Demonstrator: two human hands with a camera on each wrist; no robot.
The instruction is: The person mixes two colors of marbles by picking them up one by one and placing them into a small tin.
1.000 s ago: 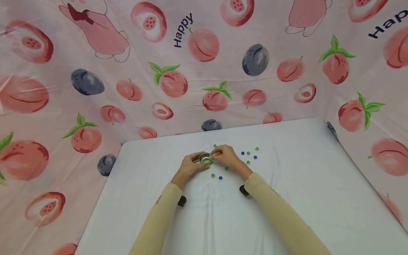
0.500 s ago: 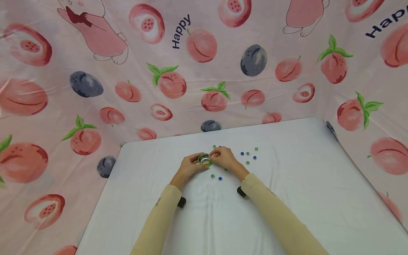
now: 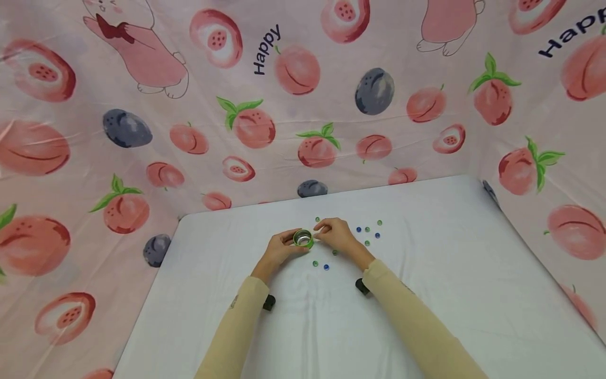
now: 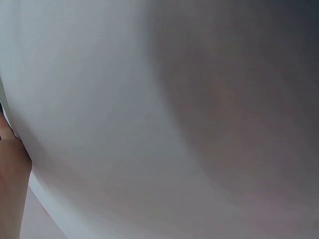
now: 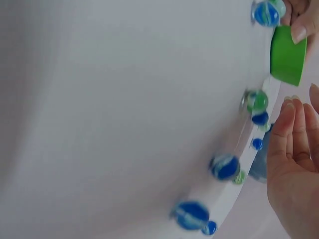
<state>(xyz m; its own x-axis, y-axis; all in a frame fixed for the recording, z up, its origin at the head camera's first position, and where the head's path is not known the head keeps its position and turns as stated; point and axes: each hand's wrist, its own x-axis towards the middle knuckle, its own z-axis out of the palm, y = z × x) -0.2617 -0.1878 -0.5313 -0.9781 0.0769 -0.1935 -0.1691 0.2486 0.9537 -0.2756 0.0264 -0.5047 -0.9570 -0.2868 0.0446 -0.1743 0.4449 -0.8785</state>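
My left hand (image 3: pixel 279 249) grips a small green bowl (image 3: pixel 310 243), thumb on the near side and fingers on the far side. The bowl's silvery inside faces up in the head view; what lies in it is too small to make out. Just right of the rim, my right hand (image 3: pixel 339 235) has its thumb apart from its fingers, with nothing held between them. In the right wrist view that hand (image 5: pixel 296 159) sits beneath the bowl (image 5: pixel 288 56), a gap between them. Only the edge of my left hand (image 4: pixel 12 184) shows in the left wrist view.
Glass marbles lie loose on the white tabletop (image 3: pixel 426 295). A blue marble (image 3: pixel 326 267) and a green marble (image 3: pixel 315 263) are nearest me; several others, such as this blue one (image 3: pixel 377 236), lie right of my right hand. A peach-print cloth (image 3: pixel 265 173) walls the back and sides.
My right hand's fingers were at the bowl's rim; they have drawn back to the right and spread from the thumb. My left hand keeps its grip on the bowl.
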